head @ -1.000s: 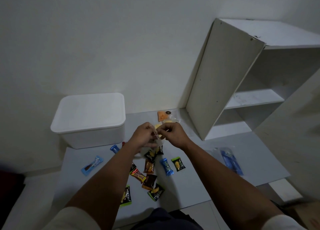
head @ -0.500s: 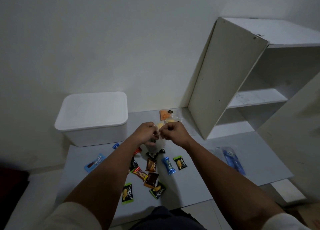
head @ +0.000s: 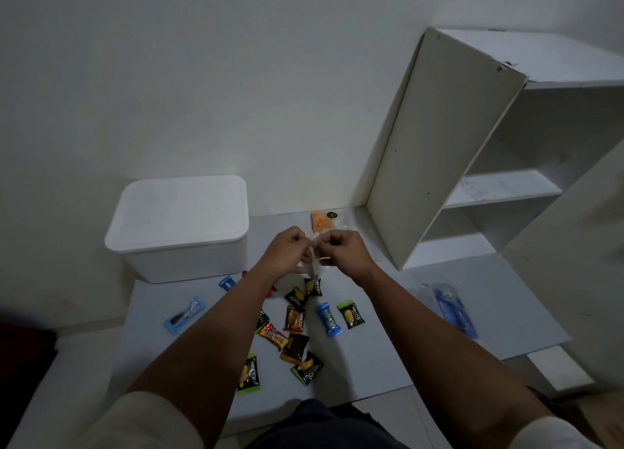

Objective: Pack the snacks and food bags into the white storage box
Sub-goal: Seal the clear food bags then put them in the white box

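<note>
While both forearms reach out over the grey board (head: 388,357), the nearest things on it are two black-and-green Nextar packets, one (head: 248,375) just beside the left forearm and another (head: 307,368) to its right, touching a brown wrapper (head: 294,348). Beyond them lie a red-and-yellow Beng-Beng bar (head: 274,335), a second brown packet (head: 294,319), a blue twisted wrapper (head: 328,319) and a third green-edged Nextar packet (head: 351,314). Off to the left, apart from the cluster, rests a light blue bar (head: 185,314), and a small blue candy (head: 227,283) sits near the foot of the white storage box (head: 179,225), which stands at the far left corner of the board with its lid on. On the right side, well apart from the snacks, lies a clear bag with blue contents (head: 454,310). Above the scattered packets the left hand (head: 287,251) and the right hand (head: 341,251) meet knuckle to knuckle, fingers curled, both pinching the top of a clear plastic food bag (head: 314,268) that hangs between them. Just past the hands an orange snack bag (head: 320,221) lies near the wall, and a white shelf unit (head: 489,151) stands to the far right
</note>
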The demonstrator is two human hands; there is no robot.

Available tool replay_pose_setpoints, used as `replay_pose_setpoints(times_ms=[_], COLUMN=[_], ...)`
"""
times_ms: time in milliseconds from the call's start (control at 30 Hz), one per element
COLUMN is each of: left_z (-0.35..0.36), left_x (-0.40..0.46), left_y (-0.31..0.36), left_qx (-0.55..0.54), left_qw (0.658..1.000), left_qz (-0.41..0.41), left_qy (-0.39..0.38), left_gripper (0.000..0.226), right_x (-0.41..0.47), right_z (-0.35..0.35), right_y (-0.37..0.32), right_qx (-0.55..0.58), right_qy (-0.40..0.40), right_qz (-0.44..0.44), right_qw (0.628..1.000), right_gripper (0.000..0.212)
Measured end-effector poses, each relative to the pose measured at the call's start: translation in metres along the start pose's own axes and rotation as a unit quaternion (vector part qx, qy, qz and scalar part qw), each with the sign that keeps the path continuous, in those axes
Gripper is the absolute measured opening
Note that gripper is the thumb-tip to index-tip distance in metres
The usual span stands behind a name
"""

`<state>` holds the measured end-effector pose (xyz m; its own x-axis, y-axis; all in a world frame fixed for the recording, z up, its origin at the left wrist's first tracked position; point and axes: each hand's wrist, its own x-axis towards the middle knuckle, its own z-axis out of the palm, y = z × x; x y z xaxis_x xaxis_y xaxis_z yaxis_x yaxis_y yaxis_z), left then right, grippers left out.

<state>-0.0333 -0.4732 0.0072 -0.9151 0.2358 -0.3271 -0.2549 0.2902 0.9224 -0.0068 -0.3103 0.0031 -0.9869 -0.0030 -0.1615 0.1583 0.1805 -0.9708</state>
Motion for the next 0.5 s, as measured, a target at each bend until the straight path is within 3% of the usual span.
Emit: replay_pose_setpoints(times_ms=[300,500], left_z=[0.0011,0.0024], left_x=[0.0028,-0.0009], left_y=[-0.0013,-0.0040], left_qx=[0.081,0.032], left_qw=[0.994,0.999], left_qz=[0.058,-0.003], left_qy=[0.040,0.031], left_gripper=[0.019,0.018], right_x=[0.0025,-0.0004], right_z=[0.0039,0.0098], right_y=[-0.0007,0.0012], right_qx=[0.048,0.035], right_qy=[0.005,0.016], right_qz=[0.038,0.012], right_qw=[0.998,0.999], right_gripper=[0.009,0.010])
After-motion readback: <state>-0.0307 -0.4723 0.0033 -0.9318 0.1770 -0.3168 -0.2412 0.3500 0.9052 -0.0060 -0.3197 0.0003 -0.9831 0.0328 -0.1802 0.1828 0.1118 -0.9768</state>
